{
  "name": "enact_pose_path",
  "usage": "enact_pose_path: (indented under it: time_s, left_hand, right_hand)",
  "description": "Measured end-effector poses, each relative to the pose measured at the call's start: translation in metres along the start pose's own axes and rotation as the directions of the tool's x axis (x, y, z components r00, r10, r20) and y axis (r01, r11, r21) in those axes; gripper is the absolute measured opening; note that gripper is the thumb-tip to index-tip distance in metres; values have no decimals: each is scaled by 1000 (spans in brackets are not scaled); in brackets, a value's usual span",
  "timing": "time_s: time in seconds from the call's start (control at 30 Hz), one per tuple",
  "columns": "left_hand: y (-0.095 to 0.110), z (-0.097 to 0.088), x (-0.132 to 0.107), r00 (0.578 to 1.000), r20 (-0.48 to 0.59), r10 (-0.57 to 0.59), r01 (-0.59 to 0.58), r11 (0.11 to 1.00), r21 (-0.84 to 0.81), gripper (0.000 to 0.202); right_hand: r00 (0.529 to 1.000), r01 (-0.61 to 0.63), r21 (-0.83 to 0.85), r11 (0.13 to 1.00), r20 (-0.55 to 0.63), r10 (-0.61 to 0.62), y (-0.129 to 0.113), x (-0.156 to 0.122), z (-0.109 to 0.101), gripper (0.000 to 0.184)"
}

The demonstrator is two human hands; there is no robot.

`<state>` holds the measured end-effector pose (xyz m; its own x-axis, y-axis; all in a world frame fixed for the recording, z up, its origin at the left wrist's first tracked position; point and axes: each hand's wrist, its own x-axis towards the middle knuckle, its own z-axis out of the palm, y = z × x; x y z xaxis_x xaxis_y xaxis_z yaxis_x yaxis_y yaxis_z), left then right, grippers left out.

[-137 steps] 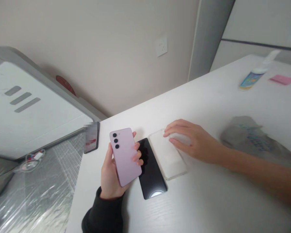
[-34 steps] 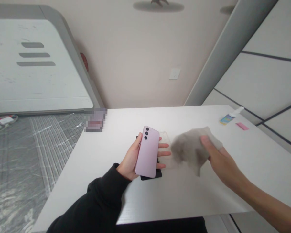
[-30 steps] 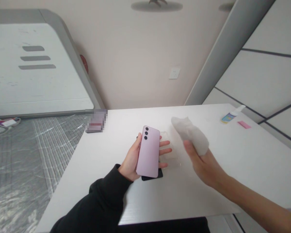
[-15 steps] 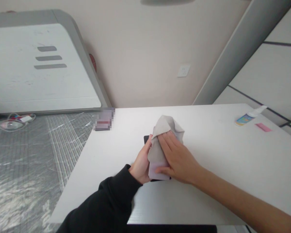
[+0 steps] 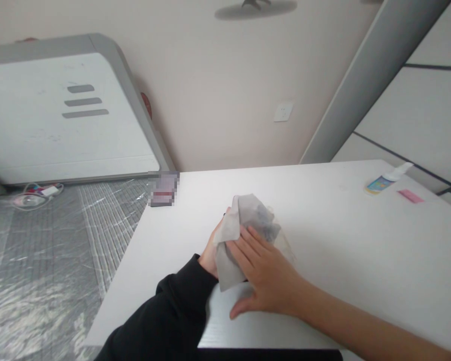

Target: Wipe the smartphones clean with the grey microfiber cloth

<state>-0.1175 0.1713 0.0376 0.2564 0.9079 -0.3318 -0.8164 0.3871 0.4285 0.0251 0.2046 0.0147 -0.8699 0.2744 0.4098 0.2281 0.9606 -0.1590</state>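
A grey cloth (image 5: 229,268) covers nearly all of a flat, phone-like object, of which only a bit of dark edge (image 5: 245,281) shows at the bottom. My left hand (image 5: 209,255) is wrapped round this phone from the left side, most of its fingers hidden beneath the cloth. On top, my right hand (image 5: 265,273) lies flat against the cloth, fingers stretched out and thumb held away below. The cloth has a folded flap at the upper left and looks darker, perhaps damp, on the right.
A white table (image 5: 165,281) lies under my hands. Towards its back right are a spray bottle (image 5: 387,181) lying on its side and a pink strip (image 5: 411,195). A blurred-out box-like item (image 5: 164,189) sits at the back left corner. Behind stands a wall with a socket (image 5: 283,112).
My right hand has slid down and slightly left, taking the cloth along. The phone's pinkish lower face, bare before, is now covered. The view has tilted up a little.
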Motion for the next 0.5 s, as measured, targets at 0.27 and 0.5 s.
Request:
enact_pose_path:
  time_s: [0.27, 0.5]
  left_hand:
    - [0, -7, 0, 1000, -15, -10, 11, 1000, 14, 46]
    - [5, -1, 0, 995, 10, -97, 97, 995, 39, 64]
  right_hand:
    - [997, -60, -67, 996, -44, 57, 9, 2, -3, 118]
    - [1000, 23, 7, 1000, -14, -23, 13, -14, 2, 104]
